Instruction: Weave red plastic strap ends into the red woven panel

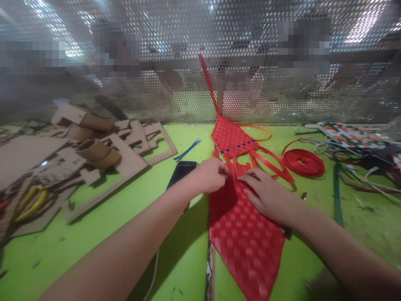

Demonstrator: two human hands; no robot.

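A red woven piece (247,234) lies on the green table, its lower end pointed. Beyond it is a smaller red woven part (232,133) with a row of blue squares, and loose red strips run between the two. My left hand (214,174) is curled at the left strips, its fingertips closed around something I cannot make out. Resting on the right side of the weave, my right hand (261,190) has its fingers spread, with fingertips near the strips. One long red strip (208,83) stands up from the far end.
A phone (182,170) with a white cable lies beside my left forearm. Cardboard pieces (125,154) and yellow-handled scissors (33,202) cover the left. At right are a red strip roll (303,162), cables and an orange-green-white woven piece (352,134). A perforated metal screen (184,96) stands behind.
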